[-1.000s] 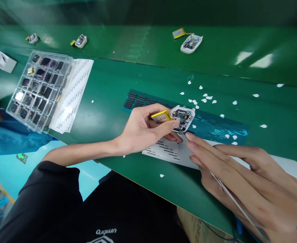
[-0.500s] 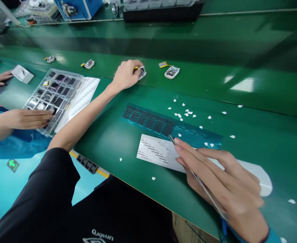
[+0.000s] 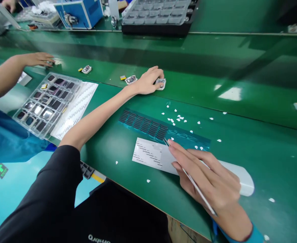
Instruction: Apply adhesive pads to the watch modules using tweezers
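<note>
My left hand reaches to the green belt, its thumb and fingers closed around a small white device housing whose far side is hidden by the fingers. Left of it lies another open white housing with a yellow battery. My right hand grips metal tweezers like a pen. Their tips are at the near right end of a blue film strip carrying rows of thin black pieces. Below that hand lies a white printed sheet, partly covered.
Small white tabs lie scattered on the green table. To the left stands a clear compartment tray, beside a printed sheet. A co-worker's hand reaches to the belt. A black tray sits on the back shelf.
My left hand has moved right from one housing, now released on the belt, to another. The co-worker's hand has gone from the compartment tray to the belt. The camera view has shifted slightly.
</note>
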`<state>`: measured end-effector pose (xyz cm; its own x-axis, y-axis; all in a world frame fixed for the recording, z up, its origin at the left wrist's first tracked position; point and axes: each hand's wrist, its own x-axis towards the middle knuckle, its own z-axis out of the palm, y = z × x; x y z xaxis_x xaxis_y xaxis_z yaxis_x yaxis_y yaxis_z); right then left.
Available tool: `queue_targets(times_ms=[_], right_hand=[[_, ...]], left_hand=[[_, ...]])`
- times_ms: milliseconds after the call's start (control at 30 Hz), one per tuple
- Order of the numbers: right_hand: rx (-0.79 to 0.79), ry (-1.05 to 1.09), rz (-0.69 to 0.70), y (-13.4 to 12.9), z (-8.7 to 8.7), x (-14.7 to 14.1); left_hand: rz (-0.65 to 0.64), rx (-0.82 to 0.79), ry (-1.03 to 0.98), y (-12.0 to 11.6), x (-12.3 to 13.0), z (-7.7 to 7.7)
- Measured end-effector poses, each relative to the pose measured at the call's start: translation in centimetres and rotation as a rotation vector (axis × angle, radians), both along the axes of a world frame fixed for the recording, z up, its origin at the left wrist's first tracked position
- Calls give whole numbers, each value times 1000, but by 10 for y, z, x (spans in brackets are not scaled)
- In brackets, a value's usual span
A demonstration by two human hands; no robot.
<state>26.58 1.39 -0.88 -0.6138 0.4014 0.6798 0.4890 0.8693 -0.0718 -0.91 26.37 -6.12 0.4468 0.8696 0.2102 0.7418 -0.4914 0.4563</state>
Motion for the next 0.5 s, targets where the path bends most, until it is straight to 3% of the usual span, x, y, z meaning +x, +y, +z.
queue_targets(times_ms=[133,267,367,500], right_hand=[[-75,117,-100,-2,-2,1],[-148,247,-182,-1,-7,-3],[-154,151,-239,-4,-8,-7],[-39,6,-296,-9,-7,-11]], left_hand=[[57,-18,-286,-67,8,32],[74,-347,-745,-161,37,56],[34,-629,-941,-215,55,63],[1,-726,-1030,-244,65,60]])
